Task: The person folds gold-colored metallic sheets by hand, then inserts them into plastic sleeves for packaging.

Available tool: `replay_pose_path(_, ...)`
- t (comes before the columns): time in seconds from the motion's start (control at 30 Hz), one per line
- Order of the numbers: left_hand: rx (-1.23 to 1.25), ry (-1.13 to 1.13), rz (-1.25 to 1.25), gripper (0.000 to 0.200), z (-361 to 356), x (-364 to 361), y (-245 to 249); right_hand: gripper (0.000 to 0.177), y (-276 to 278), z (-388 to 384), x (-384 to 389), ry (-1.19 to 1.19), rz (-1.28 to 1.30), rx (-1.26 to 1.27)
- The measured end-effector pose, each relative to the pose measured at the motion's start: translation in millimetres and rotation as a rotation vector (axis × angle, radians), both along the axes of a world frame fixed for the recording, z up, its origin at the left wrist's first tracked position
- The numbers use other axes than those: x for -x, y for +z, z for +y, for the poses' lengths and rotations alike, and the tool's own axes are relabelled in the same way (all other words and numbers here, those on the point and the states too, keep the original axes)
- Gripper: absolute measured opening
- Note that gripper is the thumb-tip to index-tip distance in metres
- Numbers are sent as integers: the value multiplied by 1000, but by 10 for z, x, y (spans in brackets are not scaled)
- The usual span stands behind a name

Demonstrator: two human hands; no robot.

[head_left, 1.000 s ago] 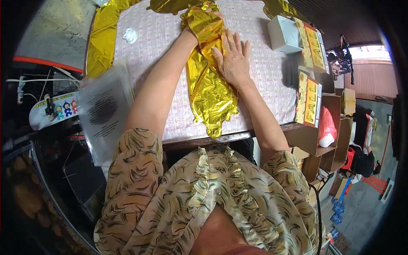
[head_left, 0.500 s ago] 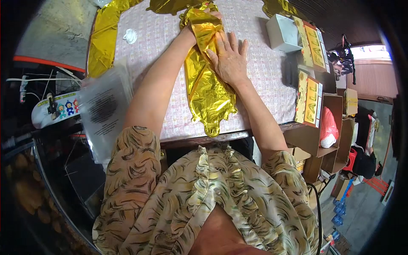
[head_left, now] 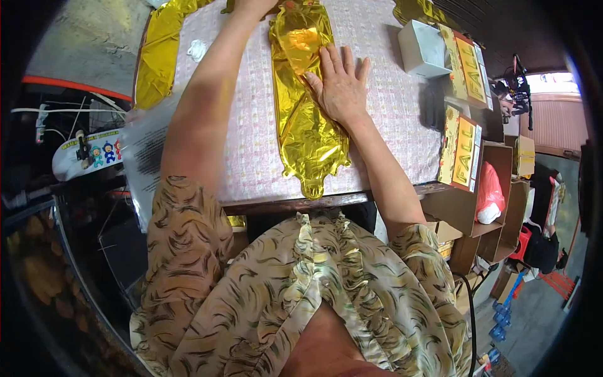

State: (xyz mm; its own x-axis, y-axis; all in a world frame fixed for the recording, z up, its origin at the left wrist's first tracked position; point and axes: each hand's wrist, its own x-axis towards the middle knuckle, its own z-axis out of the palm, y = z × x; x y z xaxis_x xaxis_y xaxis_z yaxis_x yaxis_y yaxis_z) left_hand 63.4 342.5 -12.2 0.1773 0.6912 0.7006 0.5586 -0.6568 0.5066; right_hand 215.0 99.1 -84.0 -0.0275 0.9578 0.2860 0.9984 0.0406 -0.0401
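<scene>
A flat gold foil balloon (head_left: 312, 141) lies lengthwise on the cloth-covered table (head_left: 251, 147), with its tabbed end close to the near edge. My right hand (head_left: 342, 88) rests flat along its right side, fingers spread and touching the foil. At the top edge of the view is my left hand (head_left: 254, 6), beside more gold foil at the far end; its fingers are mostly cut off, so their hold is hidden. Another long piece of gold foil (head_left: 157, 60) hangs along the table's left edge.
Boxes printed FALL (head_left: 461, 147) stand at the right, near an open white box (head_left: 422, 47). A clear plastic sleeve (head_left: 141, 157) lies at the left edge, and a small white bundle (head_left: 197, 50) sits on the cloth. Cardboard boxes (head_left: 493, 204) are stacked lower right.
My left hand has come out from under the foil's far end and moved up and left to the far edge. The foil there now lies flatter. My right hand has stayed in place.
</scene>
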Motion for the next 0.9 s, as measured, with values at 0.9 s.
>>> replay_pose_path(0.9, 329, -652, 136, 14, -634, -629, -829, 72, 430, -495, 194, 629, 79, 301)
